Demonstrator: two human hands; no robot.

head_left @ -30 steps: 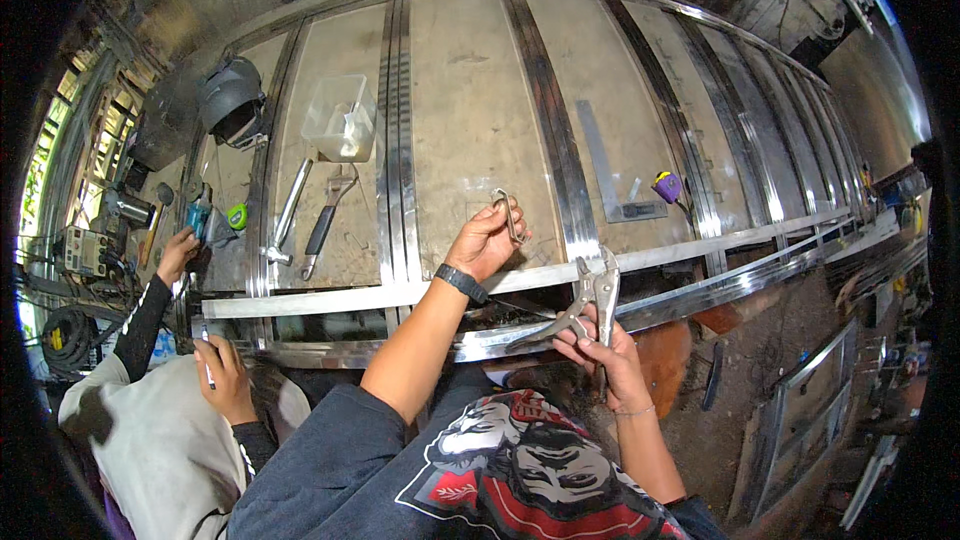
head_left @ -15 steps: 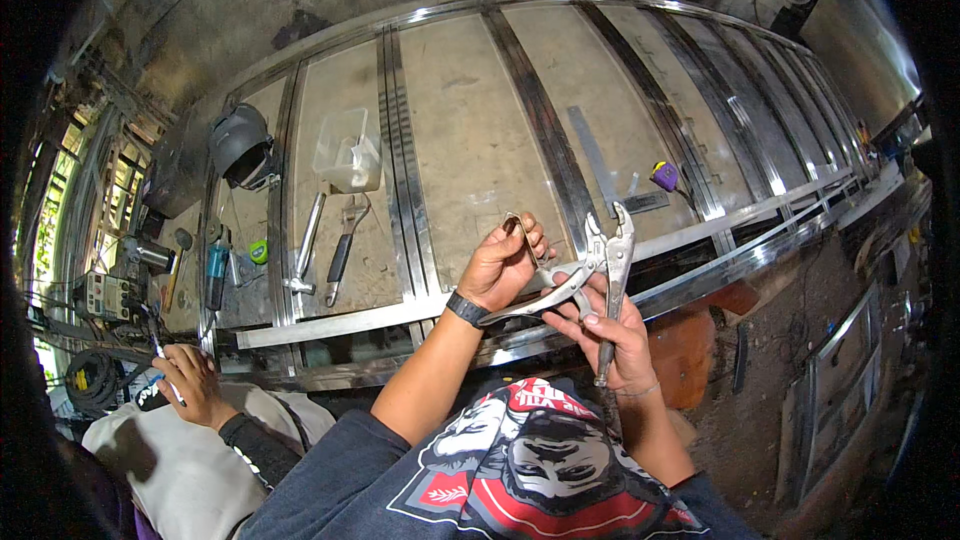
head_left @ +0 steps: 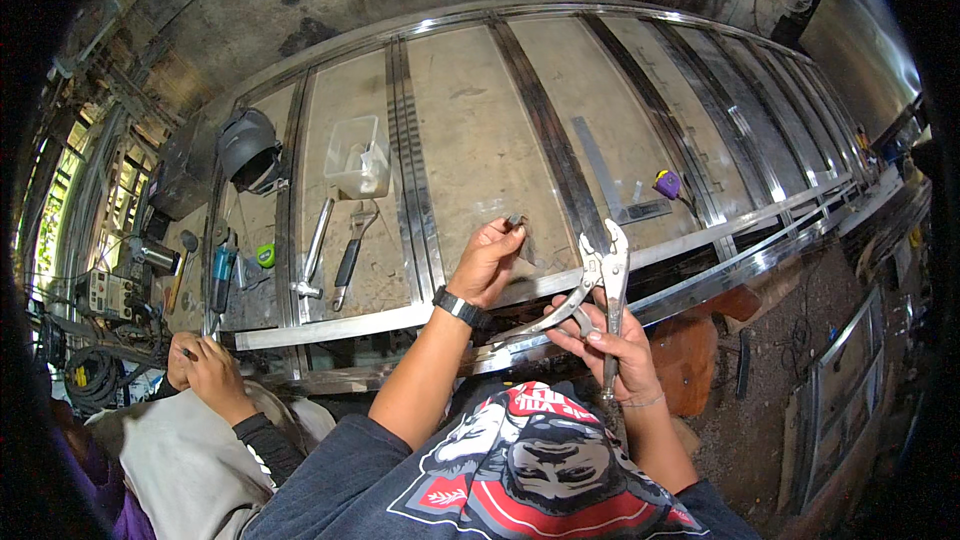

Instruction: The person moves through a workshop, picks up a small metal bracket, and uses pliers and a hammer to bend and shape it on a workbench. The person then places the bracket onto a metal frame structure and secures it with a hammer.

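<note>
My left hand (head_left: 490, 260) is raised over the shiny metal frame (head_left: 400, 318) and pinches a small metal piece (head_left: 516, 221) between its fingertips. A black watch sits on that wrist. My right hand (head_left: 612, 350) grips the handles of silver locking pliers (head_left: 597, 285), whose jaws stand apart and point up, just right of the left hand. The frame of long steel bars lies across a grey panel in front of me.
On the panel lie a clear plastic box (head_left: 358, 156), a hammer (head_left: 312, 258), an adjustable wrench (head_left: 350, 255), a steel square (head_left: 608, 178), a purple tape measure (head_left: 667, 183) and a welding helmet (head_left: 248, 148). Another person's hands (head_left: 205, 368) rest at the lower left.
The pliers have risen from below the frame's edge to beside my left hand, jaws up. My left hand stays lifted with the small piece. The other person's hands shifted slightly.
</note>
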